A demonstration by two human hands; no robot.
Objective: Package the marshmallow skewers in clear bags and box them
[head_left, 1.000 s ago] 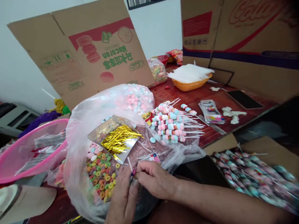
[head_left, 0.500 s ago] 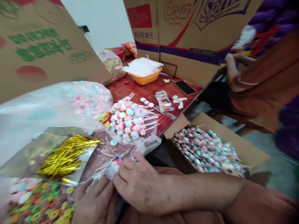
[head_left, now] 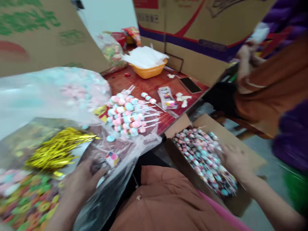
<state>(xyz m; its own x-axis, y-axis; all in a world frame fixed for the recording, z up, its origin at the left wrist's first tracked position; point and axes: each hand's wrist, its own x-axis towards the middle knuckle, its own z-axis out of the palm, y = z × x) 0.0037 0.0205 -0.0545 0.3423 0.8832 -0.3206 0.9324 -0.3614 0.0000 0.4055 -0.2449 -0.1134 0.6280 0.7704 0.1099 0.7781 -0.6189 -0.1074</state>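
Overall, one printed carton (head_left: 183, 48) stands upright behind the right side of a red table (head_left: 115, 78) and another carton (head_left: 43, 48) stands at its left. A second person (head_left: 269, 83) in brown occupies the far right. A large clear bag (head_left: 24, 96) on the left contains pink and blue marshmallows (head_left: 77, 93). An open box (head_left: 228, 136), lower than the table and right of its edge, holds wrapped candy skewers (head_left: 199, 157). Unwrapped candy skewers (head_left: 125, 115) lie stacked on the table, with an orange basket (head_left: 149, 73) of white sticks (head_left: 145, 57) behind. Both hands are well apart. The right hand (head_left: 233, 160) is inside the box, fingers extended over the wrapped candy skewers; motion blur prevents determining whether it grips one. The left hand (head_left: 81, 178) is positioned just beside a small printed label (head_left: 112, 158), its fingers partly curled; whether they grip anything cannot be determined. Gold ties (head_left: 53, 147) lie beyond coloured rings (head_left: 31, 202), left of that hand. A phone (head_left: 190, 85) rests near the table's right edge; printed packets (head_left: 166, 98) and crumpled white scraps (head_left: 184, 98) lie nearby.
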